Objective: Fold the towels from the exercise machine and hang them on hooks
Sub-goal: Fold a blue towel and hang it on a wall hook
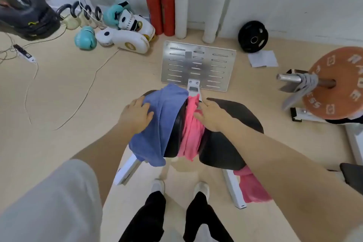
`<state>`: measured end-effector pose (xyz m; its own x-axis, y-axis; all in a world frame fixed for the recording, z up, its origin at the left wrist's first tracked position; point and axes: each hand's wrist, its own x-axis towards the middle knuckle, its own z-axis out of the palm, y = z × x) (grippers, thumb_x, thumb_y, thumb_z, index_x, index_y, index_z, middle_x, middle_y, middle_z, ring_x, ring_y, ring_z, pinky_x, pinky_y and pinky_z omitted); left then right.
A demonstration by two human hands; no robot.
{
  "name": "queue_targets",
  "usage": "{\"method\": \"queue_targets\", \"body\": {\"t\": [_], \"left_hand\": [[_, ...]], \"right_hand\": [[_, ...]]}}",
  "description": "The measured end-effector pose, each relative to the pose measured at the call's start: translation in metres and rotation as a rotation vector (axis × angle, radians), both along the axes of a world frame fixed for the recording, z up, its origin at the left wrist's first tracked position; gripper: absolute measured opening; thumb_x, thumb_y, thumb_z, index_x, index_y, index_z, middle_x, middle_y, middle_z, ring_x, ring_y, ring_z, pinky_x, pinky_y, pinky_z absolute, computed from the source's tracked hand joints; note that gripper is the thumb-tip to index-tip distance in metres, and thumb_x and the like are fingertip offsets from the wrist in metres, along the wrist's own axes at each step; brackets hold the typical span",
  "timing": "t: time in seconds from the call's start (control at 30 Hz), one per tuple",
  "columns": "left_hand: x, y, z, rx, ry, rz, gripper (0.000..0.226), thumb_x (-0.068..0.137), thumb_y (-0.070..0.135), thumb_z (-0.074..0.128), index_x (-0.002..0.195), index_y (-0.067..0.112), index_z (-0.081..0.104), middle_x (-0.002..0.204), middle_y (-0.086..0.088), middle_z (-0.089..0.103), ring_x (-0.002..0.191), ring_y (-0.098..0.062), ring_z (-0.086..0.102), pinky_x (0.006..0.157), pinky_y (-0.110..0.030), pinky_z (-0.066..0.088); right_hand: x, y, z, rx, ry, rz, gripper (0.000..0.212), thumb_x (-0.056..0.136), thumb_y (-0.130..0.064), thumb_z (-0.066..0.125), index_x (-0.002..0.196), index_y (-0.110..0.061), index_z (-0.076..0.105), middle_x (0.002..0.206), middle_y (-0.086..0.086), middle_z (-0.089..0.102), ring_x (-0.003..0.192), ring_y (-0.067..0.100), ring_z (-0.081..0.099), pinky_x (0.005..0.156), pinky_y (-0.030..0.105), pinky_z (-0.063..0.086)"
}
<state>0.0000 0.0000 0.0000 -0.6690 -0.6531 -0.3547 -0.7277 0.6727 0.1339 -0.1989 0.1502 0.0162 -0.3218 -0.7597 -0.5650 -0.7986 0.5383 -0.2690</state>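
Observation:
A blue towel (157, 124) is draped over the left black pad of the exercise machine (227, 135). A pink towel (191, 133) hangs in the gap between the two pads, and its lower end shows below the right pad. My left hand (135, 115) lies flat on the blue towel's left edge, fingers spread. My right hand (213, 115) rests on the pink towel's upper right side, fingers partly curled into the cloth. A grey towel (300, 90) hangs knotted on a barbell bar at the right.
A metal footplate (198, 65) stands just beyond the pads. At the right, an orange weight plate (337, 82) sits on the bar. A black plate (253, 36), two red extinguishers (160, 9), boxing gloves and pads (125, 31), and loose cables (86, 92) lie on the floor.

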Motion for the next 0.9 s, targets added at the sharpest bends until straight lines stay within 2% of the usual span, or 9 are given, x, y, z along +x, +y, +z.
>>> {"method": "queue_targets", "body": {"t": [0.1, 0.2, 0.27, 0.33, 0.43, 0.53, 0.67, 0.77, 0.9], "left_hand": [[0.006, -0.005, -0.003, 0.063, 0.002, 0.088, 0.041, 0.098, 0.031, 0.035, 0.134, 0.011, 0.041, 0.144, -0.009, 0.035, 0.125, -0.031, 0.039, 0.093, -0.041, 0.040], [0.004, -0.005, -0.005, 0.048, 0.050, 0.185, 0.045, 0.097, 0.034, 0.038, 0.135, 0.009, 0.036, 0.135, -0.013, 0.042, 0.118, -0.033, 0.044, 0.088, -0.043, 0.041], [0.002, -0.010, -0.004, 0.062, 0.088, 0.256, 0.042, 0.096, 0.033, 0.042, 0.128, 0.006, 0.043, 0.127, -0.016, 0.046, 0.114, -0.033, 0.045, 0.087, -0.042, 0.042], [0.001, -0.017, -0.008, 0.072, 0.102, 0.260, 0.037, 0.095, 0.031, 0.047, 0.122, 0.006, 0.049, 0.123, -0.016, 0.048, 0.111, -0.033, 0.048, 0.088, -0.041, 0.042], [0.001, -0.025, -0.011, 0.120, 0.154, 0.272, 0.030, 0.094, 0.027, 0.050, 0.115, 0.005, 0.051, 0.116, -0.016, 0.050, 0.103, -0.034, 0.052, 0.086, -0.041, 0.044], [0.004, -0.028, -0.015, 0.191, 0.184, 0.334, 0.032, 0.094, 0.029, 0.050, 0.110, 0.001, 0.048, 0.110, -0.017, 0.052, 0.095, -0.035, 0.055, 0.077, -0.038, 0.044], [0.011, -0.032, -0.017, 0.056, 0.118, 0.187, 0.029, 0.098, 0.030, 0.040, 0.104, 0.005, 0.052, 0.106, -0.015, 0.055, 0.094, -0.031, 0.054, 0.071, -0.035, 0.040], [0.018, -0.035, -0.011, -0.005, 0.214, 0.108, 0.024, 0.097, 0.027, 0.042, 0.098, 0.008, 0.055, 0.104, -0.012, 0.055, 0.094, -0.030, 0.050, 0.069, -0.033, 0.036], [0.029, -0.046, 0.006, 0.046, 0.402, 0.194, 0.020, 0.092, 0.026, 0.050, 0.084, 0.008, 0.055, 0.092, -0.009, 0.056, 0.087, -0.030, 0.051, 0.070, -0.037, 0.039]], "right_hand": [[0.015, -0.016, 0.002, -0.001, -0.111, -0.057, 0.045, 0.099, -0.029, 0.032, 0.134, -0.001, 0.041, 0.141, 0.018, 0.039, 0.127, 0.034, 0.039, 0.107, 0.046, 0.034], [0.027, -0.031, 0.001, -0.019, -0.148, -0.126, 0.024, 0.098, -0.013, 0.033, 0.095, -0.005, 0.056, 0.105, 0.016, 0.058, 0.101, 0.032, 0.054, 0.094, 0.044, 0.044], [0.034, -0.038, -0.005, -0.032, -0.140, -0.173, 0.018, 0.097, -0.012, 0.035, 0.086, -0.012, 0.049, 0.092, 0.011, 0.053, 0.088, 0.027, 0.053, 0.087, 0.040, 0.047], [0.041, -0.043, -0.012, -0.036, -0.126, -0.189, 0.016, 0.096, -0.015, 0.036, 0.083, -0.015, 0.046, 0.092, 0.009, 0.050, 0.085, 0.024, 0.047, 0.081, 0.037, 0.044], [0.049, -0.047, -0.022, -0.079, -0.117, -0.371, 0.030, 0.095, -0.015, 0.038, 0.066, -0.023, 0.037, 0.078, 0.004, 0.047, 0.071, 0.021, 0.045, 0.066, 0.031, 0.040], [0.063, -0.052, -0.032, -0.149, -0.145, -0.583, 0.031, 0.091, -0.013, 0.047, 0.062, -0.016, 0.039, 0.056, -0.002, 0.038, 0.051, 0.013, 0.037, 0.054, 0.027, 0.038], [0.088, -0.059, -0.032, -0.164, -0.102, -0.524, 0.040, 0.090, -0.016, 0.054, 0.057, -0.020, 0.032, 0.059, -0.004, 0.036, 0.065, 0.019, 0.044, 0.057, 0.026, 0.035], [0.096, -0.065, -0.027, -0.206, -0.170, -0.599, 0.035, 0.087, -0.011, 0.055, 0.058, -0.015, 0.037, 0.065, 0.001, 0.042, 0.069, 0.020, 0.045, 0.064, 0.031, 0.040], [0.098, -0.067, -0.002, -0.366, -0.243, -0.761, 0.015, 0.086, -0.009, 0.054, 0.074, -0.009, 0.045, 0.069, 0.004, 0.046, 0.067, 0.019, 0.044, 0.060, 0.029, 0.038]]}}
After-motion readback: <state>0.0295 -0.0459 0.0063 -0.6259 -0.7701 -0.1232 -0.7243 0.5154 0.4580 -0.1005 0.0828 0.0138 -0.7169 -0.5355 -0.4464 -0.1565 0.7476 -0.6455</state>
